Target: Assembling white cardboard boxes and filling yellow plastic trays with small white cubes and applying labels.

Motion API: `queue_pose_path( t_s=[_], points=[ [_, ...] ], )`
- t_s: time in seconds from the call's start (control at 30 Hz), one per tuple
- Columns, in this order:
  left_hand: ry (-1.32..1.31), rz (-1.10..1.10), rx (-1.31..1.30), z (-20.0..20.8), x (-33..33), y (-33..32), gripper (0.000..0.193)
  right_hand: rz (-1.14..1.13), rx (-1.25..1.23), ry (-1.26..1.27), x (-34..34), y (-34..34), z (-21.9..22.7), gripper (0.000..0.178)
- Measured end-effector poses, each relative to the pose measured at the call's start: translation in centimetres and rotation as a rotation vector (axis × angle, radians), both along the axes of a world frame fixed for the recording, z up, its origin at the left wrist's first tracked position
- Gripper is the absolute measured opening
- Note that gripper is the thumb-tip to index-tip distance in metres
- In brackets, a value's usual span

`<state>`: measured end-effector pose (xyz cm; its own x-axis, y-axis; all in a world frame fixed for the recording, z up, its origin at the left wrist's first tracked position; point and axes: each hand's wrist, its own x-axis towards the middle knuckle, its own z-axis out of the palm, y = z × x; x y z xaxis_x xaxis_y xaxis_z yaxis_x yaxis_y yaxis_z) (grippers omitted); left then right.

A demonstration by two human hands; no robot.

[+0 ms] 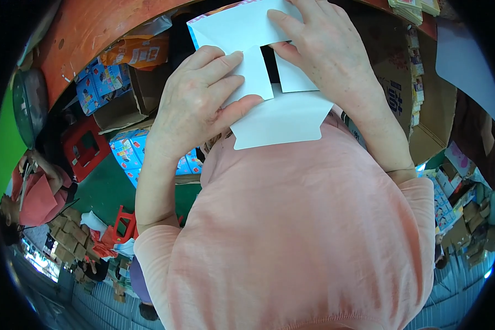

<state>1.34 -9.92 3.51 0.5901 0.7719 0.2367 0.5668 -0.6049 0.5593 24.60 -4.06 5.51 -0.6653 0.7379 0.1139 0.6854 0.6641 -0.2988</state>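
Close in front of my chest is a thin card box (pixel 231 28), partly folded, with its plain white inside showing. A strip of coloured print runs along its far left edge. My left hand (pixel 195 99) grips a small side flap (pixel 258 74), fingers on its face and thumb near its lower corner. My right hand (pixel 330 52) holds the opposite side, thumb and fingers at the panel and the other small flap (pixel 297 77). Between the two small flaps is a dark gap. A wider flap (pixel 280 124) with notched sides spreads toward me.
An orange-red tabletop (pixel 104 27) curves along the far side. Cartons with blue printed boxes (pixel 129 151) stand left, below an orange bag (pixel 135 52). An open brown carton (pixel 434 110) stands right. Red stools (pixel 85 146) and another person (pixel 41 192) are at left.
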Motion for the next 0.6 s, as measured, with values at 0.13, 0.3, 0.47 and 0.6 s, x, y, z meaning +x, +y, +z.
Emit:
queue_pose_path(
  t_s=[0.13, 0.3, 0.47, 0.6],
  points=[
    [-0.030, 0.005, -0.026, -0.3, -0.1, -0.1, 0.030, 0.001, 0.111, -0.019, -0.1, -0.3, -0.5, 0.035],
    [-0.058, 0.055, -0.001, -0.9, 0.0, -0.2, 0.025, -0.019, 0.072, -0.122, -0.5, -0.3, -0.4, 0.037],
    [-0.064, 0.148, 0.096, -1.9, 0.8, -0.4, 0.020, -0.021, -0.046, 0.011, 0.2, 0.3, -0.1, 0.047],
    [-0.133, 0.214, 0.151, -2.4, 1.5, -0.3, 0.020, 0.004, -0.229, 0.208, 2.2, -0.1, -1.1, 0.065]
  ],
)
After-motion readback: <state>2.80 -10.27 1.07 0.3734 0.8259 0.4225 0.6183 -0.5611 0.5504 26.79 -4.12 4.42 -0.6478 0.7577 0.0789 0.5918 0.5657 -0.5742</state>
